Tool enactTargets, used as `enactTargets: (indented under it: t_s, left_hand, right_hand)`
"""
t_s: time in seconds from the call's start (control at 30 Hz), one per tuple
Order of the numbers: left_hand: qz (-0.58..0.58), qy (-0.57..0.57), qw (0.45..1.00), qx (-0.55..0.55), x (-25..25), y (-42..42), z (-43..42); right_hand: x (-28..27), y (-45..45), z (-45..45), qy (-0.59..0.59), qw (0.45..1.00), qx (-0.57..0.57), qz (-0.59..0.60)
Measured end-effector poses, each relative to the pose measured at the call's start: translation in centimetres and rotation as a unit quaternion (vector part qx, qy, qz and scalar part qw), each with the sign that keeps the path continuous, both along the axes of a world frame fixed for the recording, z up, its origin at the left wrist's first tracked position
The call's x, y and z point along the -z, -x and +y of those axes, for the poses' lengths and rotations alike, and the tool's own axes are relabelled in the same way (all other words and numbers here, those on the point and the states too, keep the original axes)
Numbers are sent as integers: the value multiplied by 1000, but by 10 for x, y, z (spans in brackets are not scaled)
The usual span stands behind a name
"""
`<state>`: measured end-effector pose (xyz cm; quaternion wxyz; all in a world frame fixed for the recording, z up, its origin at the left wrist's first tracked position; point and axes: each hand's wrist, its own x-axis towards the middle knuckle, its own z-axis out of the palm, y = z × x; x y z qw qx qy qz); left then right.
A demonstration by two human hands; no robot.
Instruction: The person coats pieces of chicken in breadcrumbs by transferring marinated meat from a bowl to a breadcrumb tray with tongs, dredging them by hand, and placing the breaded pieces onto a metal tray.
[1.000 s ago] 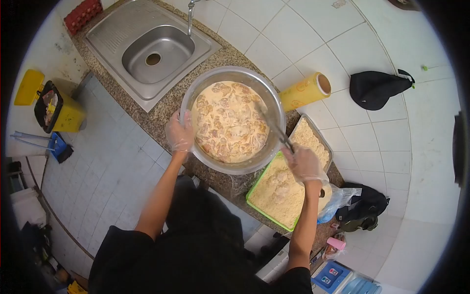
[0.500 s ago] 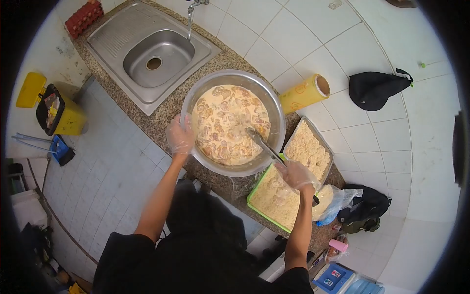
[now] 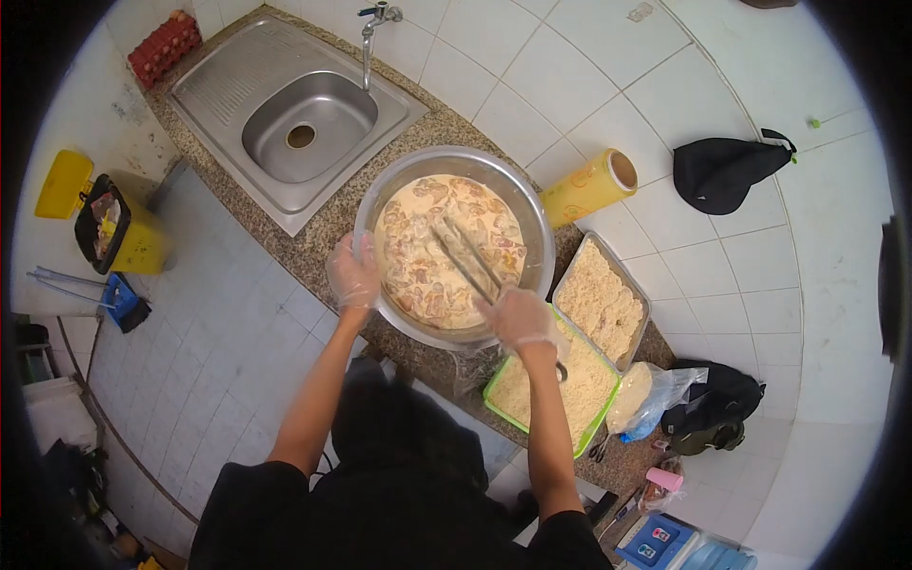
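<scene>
A large metal bowl (image 3: 538,199) holds pieces of what looks like meat in a creamy liquid (image 3: 408,237). My left hand (image 3: 353,273), in a clear plastic glove, grips the bowl's left rim. Metal tongs (image 3: 465,266) are in my gloved right hand (image 3: 521,320); their two arms are apart and the tips reach into the mixture near the bowl's middle. Beside my right hand lies a green-rimmed tray (image 3: 581,385) of pale crumbs. Behind it, a metal tray (image 3: 600,299) holds more crumb-covered material.
A steel sink (image 3: 313,128) with a faucet (image 3: 369,47) is beyond the bowl. A yellow film roll (image 3: 589,190) stands by the wall. Plastic bags (image 3: 660,399), scissors (image 3: 598,450) and a pink cup (image 3: 665,479) are at the right. A yellow bin (image 3: 140,237) stands on the floor.
My right hand has moved left with the tongs, from above the green tray to the bowl's near edge. The tongs' tips have shifted left through the mixture. My left hand stays on the rim.
</scene>
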<state>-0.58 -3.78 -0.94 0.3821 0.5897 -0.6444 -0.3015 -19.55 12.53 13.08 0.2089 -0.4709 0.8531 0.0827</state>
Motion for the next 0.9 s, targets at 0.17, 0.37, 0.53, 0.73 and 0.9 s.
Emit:
enactTargets:
  t_s: [0.17, 0.37, 0.53, 0.73, 0.9]
  left_hand:
    - [6, -10, 1000, -1, 5, 1, -1]
    - [7, -8, 1000, -3, 0, -1, 1]
    - [15, 2, 1000, -11, -8, -1, 1]
    - [32, -5, 999, -3, 3, 1, 1]
    - [-3, 3, 1000, 7, 6, 2, -2]
  right_hand:
    - [51, 29, -27, 4, 999, -47, -28]
    - [35, 59, -5, 36, 996, -65, -48]
    - [-21, 54, 21, 73, 997, -33, 4]
    - [10, 38, 30, 100, 994, -32, 20]
    - [66, 30, 42, 159, 987, 1, -11]
